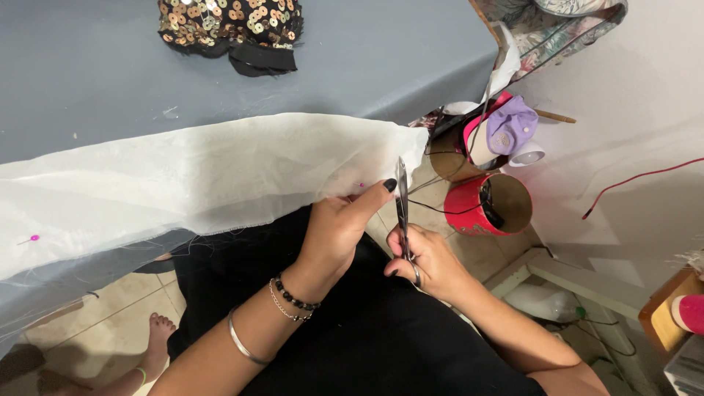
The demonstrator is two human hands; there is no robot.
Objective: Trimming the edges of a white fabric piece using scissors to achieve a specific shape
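A long strip of sheer white fabric [183,176] lies along the edge of a grey-covered table [88,73] and hangs over it. My left hand [339,227] pinches the fabric's lower edge near its right end, thumb up. My right hand [429,260] grips silver scissors [402,205], blades pointing up at the fabric edge beside my left thumb. A pink-headed pin [33,238] sticks in the fabric at far left, and another pink pin [359,185] sits just by my left fingers.
A black piece with gold sequins [227,26] lies at the table's far edge. Two red cylindrical tins [491,205] stand on the tiled floor at right, one holding a purple cap [511,125]. A red cable [638,178] crosses the white wall. A bare foot [158,337] rests lower left.
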